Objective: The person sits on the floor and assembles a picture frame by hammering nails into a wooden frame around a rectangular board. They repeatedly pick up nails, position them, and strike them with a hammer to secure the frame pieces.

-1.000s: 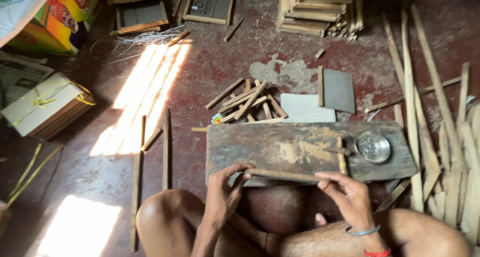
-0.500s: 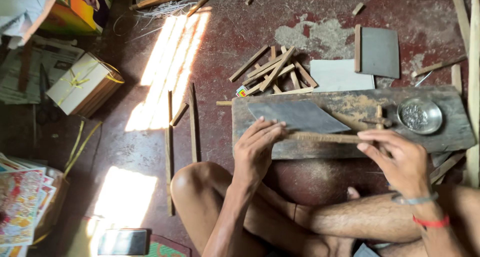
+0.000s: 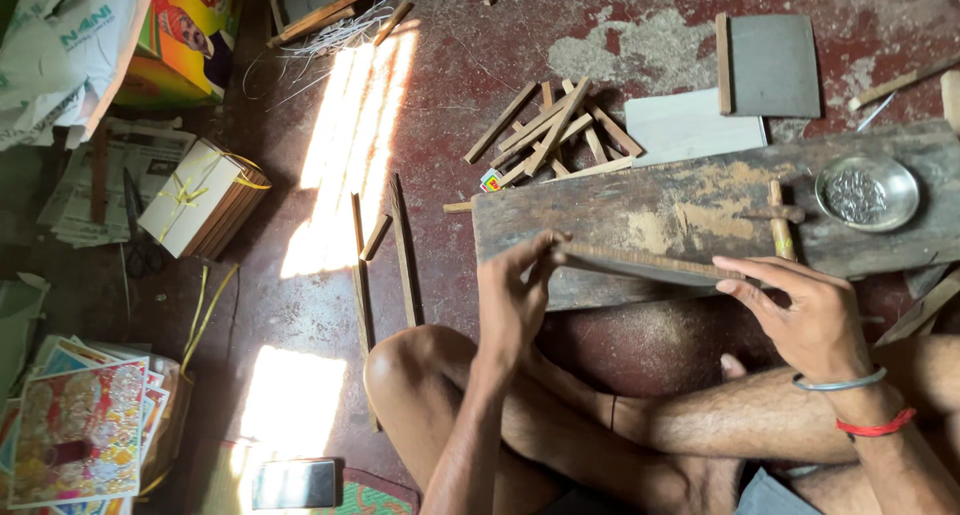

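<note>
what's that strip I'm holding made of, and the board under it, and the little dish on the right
Strip: looks like raw, unfinished wood, brown and matte. Board: old worn wood, grey and blotchy with pale patches. Dish: probably metal, silvery with a bright rim; it holds small shiny bits, perhaps nails.

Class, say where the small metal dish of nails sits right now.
In the head view, the metal dish sits on the right end of the worn wooden plank, just right of the hammer, above the right hand.
</note>
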